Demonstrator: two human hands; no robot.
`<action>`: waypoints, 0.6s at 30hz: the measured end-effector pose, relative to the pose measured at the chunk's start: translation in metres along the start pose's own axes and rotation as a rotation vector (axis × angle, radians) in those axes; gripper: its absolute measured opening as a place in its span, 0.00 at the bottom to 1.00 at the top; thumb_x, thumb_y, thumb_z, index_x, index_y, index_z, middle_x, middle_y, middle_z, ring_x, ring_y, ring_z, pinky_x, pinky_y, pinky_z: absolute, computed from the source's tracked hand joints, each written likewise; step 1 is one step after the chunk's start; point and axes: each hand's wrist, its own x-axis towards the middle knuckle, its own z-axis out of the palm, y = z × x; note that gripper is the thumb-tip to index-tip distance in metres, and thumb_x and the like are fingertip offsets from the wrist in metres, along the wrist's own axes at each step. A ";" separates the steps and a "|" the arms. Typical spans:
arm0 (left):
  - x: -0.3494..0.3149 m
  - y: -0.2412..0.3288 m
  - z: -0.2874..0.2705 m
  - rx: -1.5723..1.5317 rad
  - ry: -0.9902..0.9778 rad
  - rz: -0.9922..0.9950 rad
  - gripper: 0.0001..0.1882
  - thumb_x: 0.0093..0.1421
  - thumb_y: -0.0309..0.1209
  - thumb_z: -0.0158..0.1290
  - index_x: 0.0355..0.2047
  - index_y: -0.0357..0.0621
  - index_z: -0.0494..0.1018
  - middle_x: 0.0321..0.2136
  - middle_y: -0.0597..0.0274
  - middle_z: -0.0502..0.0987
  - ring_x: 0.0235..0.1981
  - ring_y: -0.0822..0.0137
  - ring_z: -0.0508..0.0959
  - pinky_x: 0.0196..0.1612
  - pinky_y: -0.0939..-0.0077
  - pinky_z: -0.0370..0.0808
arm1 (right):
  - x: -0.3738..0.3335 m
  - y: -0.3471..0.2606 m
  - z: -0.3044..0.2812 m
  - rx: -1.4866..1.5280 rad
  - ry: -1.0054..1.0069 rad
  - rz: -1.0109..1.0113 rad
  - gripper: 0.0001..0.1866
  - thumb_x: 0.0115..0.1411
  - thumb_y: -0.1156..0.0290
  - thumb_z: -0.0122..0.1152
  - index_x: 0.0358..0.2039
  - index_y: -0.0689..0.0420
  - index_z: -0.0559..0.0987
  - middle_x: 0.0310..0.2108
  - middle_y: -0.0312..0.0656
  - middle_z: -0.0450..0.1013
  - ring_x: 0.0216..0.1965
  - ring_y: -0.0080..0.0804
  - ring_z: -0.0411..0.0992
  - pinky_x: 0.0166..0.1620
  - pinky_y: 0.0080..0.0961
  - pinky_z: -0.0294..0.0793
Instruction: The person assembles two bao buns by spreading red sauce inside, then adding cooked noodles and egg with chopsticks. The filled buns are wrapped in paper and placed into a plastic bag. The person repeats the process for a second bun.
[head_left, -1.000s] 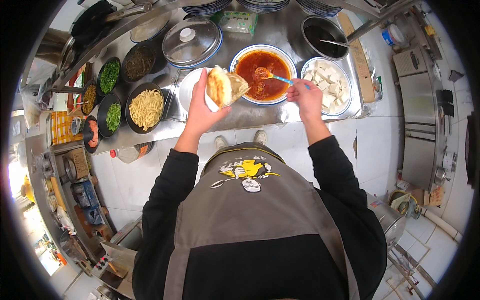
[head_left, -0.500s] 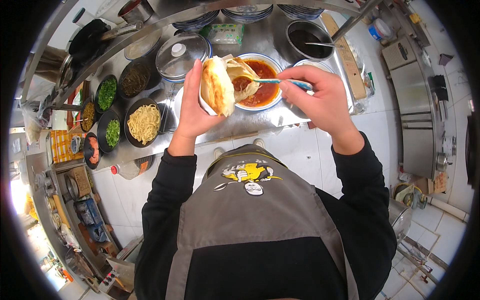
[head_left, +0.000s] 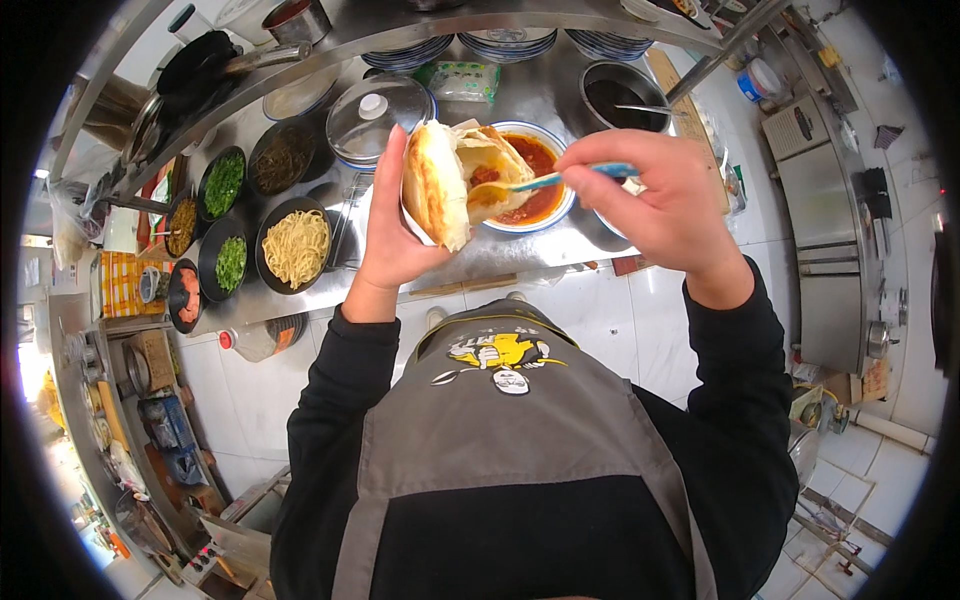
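Note:
In my left hand is a browned flatbread, split open like a pocket, its mouth facing right. White paper or wrap shows at its lower edge. My right hand pinches a spoon with a blue handle. The spoon's yellowish bowl is at the bread's opening, tilted, and a little red, chunky filling lies inside the bread. Just behind and below them, a white blue-rimmed bowl of red, oily sauce stands on the steel counter, partly hidden by the bread and spoon.
Black bowls of noodles, chopped greens and pink slices line the counter's left. A glass-lidded pot stands behind the bread. At back right sits a dark metal pot with a ladle. A steel shelf edge crosses above.
The spoon has tipped; its bowl, loaded with red filling before, now looks nearly bare, and filling sits in the bread. My right hand has shifted slightly right. The view has moved a little.

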 end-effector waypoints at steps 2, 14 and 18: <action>-0.002 0.002 0.002 -0.127 0.030 -0.015 0.69 0.41 0.23 0.73 0.76 0.42 0.38 0.69 0.53 0.58 0.68 0.59 0.64 0.69 0.61 0.65 | 0.007 0.001 0.004 -0.082 -0.051 -0.082 0.05 0.62 0.76 0.65 0.37 0.62 0.83 0.33 0.43 0.81 0.28 0.34 0.79 0.31 0.24 0.75; -0.006 0.008 -0.001 -0.071 0.192 0.008 0.65 0.40 0.28 0.74 0.74 0.39 0.45 0.64 0.52 0.61 0.64 0.58 0.67 0.66 0.63 0.65 | 0.006 -0.022 0.044 -0.191 0.101 -0.308 0.06 0.55 0.80 0.68 0.35 0.62 0.82 0.29 0.45 0.81 0.27 0.40 0.80 0.30 0.30 0.77; -0.007 0.013 0.000 -0.180 0.229 -0.005 0.67 0.40 0.28 0.75 0.74 0.38 0.43 0.65 0.53 0.61 0.65 0.57 0.67 0.67 0.62 0.66 | 0.010 -0.024 0.050 -0.298 0.222 -0.374 0.06 0.56 0.79 0.68 0.34 0.62 0.82 0.29 0.45 0.80 0.27 0.39 0.80 0.30 0.30 0.78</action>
